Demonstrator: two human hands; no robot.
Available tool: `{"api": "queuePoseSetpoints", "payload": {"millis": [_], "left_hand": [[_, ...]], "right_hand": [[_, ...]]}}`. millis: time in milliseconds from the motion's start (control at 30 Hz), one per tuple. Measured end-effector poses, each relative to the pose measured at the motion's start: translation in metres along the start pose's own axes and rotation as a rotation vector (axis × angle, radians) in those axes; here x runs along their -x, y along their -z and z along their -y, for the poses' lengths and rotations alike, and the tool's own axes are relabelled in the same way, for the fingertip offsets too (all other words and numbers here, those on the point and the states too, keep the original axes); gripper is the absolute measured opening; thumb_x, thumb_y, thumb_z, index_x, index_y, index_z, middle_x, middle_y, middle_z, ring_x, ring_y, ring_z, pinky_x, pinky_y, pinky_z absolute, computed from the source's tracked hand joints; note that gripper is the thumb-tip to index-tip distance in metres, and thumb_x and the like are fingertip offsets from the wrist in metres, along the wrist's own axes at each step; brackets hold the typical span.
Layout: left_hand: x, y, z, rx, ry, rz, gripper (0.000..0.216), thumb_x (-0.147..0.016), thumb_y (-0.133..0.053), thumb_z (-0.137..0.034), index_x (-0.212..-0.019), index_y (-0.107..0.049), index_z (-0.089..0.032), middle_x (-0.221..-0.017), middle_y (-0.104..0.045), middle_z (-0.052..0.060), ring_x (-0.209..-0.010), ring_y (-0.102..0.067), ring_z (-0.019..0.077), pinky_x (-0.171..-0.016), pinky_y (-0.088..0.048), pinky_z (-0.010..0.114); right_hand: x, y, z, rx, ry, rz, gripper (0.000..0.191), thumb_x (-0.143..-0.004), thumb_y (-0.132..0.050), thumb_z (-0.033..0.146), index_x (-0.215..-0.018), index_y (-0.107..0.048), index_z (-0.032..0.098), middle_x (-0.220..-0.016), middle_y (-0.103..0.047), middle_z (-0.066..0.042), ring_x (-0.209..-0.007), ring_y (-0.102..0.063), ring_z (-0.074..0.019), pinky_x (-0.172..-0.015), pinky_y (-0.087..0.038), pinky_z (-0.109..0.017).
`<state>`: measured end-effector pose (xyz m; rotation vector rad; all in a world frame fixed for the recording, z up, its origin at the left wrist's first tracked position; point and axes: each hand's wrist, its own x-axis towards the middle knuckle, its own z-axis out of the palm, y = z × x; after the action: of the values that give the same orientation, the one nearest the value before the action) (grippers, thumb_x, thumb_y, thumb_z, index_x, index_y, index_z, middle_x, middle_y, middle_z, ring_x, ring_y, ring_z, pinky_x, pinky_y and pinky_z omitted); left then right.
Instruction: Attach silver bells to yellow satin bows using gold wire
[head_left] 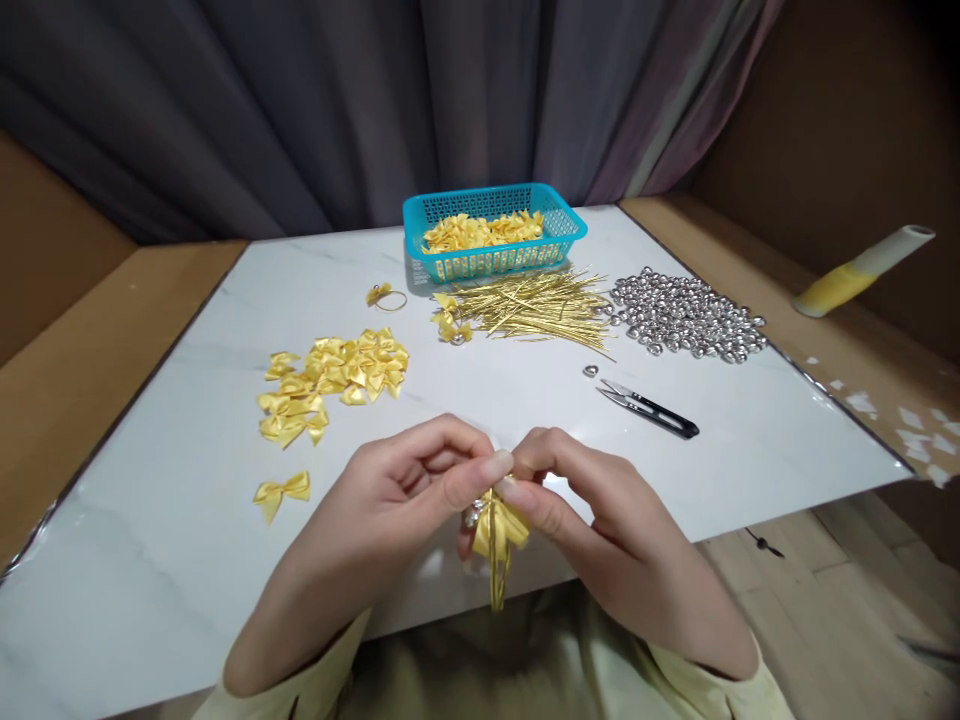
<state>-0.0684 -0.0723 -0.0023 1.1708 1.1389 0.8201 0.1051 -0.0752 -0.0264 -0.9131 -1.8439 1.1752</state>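
Near the table's front edge, my left hand (435, 480) and my right hand (574, 495) meet, thumbs and fingertips pinched together. Between them hangs a yellow ribbon bow (499, 530) with gold cords (497, 580) dangling below it and a silver bead (473, 514) beside it. My left hand is closed on the gold cord at its top, and my right hand pinches the bow's upper part. Fingers hide the exact spot where cord and bow join. To the left lie a single yellow bow (283, 493) and a pile of bows (337, 372).
A blue basket (420, 215) of yellow bows stands at the back. Before it lie gold cords (532, 305), a finished-looking bow with cord loop (386, 294), and silver beads (690, 312). Black-handled thread snips (652, 410) lie right, near a lone bead (590, 371). A yellow-white tube (862, 270) stands far right.
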Motion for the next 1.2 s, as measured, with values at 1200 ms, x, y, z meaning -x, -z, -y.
{"api": "queuePoseSetpoints", "payload": {"millis": [1200], "left_hand": [[0.013, -0.003, -0.004, 0.217, 0.011, -0.081, 0.003, -0.076, -0.073, -0.02, -0.077, -0.074, -0.023, -0.063, -0.072, -0.005, -0.056, -0.069, 0.0087, -0.058, -0.052, 0.013]], "right_hand": [[-0.004, -0.016, -0.016, 0.008, 0.087, -0.128, 0.021, -0.103, -0.039, 0.027, -0.083, -0.047, 0.023, -0.062, -0.055, 0.006, -0.05, -0.052, -0.0097, -0.049, -0.038, -0.022]]}}
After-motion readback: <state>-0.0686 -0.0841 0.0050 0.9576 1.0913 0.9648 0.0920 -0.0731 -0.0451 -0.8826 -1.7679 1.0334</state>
